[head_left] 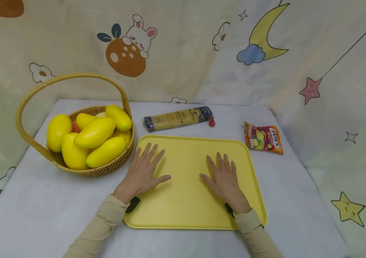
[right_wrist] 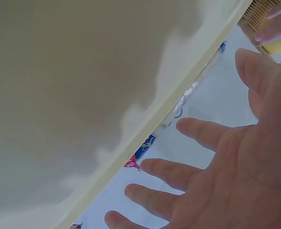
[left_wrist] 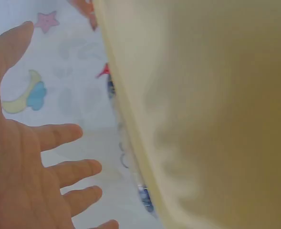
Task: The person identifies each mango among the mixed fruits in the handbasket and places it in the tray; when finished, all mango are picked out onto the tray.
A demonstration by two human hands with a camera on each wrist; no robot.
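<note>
Both hands are spread palm down over the yellow tray (head_left: 186,211), with nothing held in either. The left hand (head_left: 142,175) lies over the tray's left side, its fingers straight and fanned. Over the right half is the right hand (head_left: 224,179), its fingers apart too. Each wrist view looks up the palm: the left palm (left_wrist: 21,176) and the right palm (right_wrist: 235,176) both show bare, with the tray's surface close by. A wicker basket (head_left: 105,169) full of yellow mangoes (head_left: 95,132) stands just left of the left hand.
Behind the tray lies a long pack of noodles (head_left: 178,118) with a small red wrapped candy (head_left: 212,122) at its right end. A colourful snack bag (head_left: 263,138) is at the right, beyond the tray's corner. A patterned cloth (head_left: 186,53) hangs behind the white table (head_left: 299,215).
</note>
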